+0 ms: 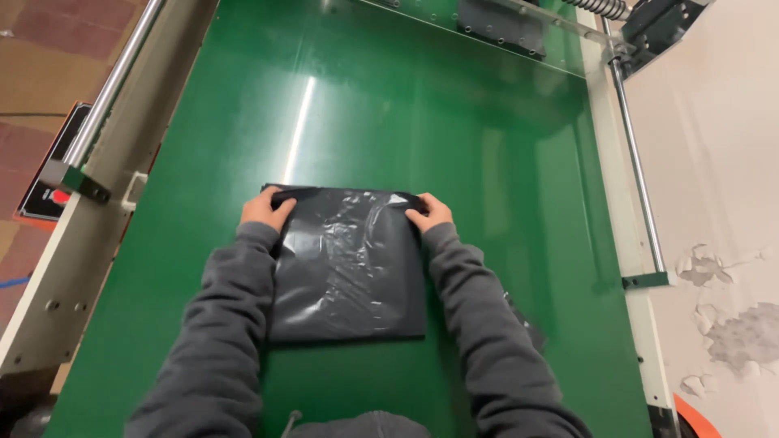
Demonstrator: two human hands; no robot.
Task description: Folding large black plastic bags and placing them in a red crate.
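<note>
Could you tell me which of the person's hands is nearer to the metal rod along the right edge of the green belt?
Right. The right hand grips the far right corner of the dark plastic bag, on the side nearer the metal rod; the left hand grips the far left corner, farther away.

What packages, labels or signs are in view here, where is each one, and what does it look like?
Dark grey plastic mailer bag: flat on the green belt, roughly rectangular, glossy and wrinkled; left hand and right hand hold its far corners.
Black panel with a red round spot: left edge, beside the metal rail, partly hidden.
</note>
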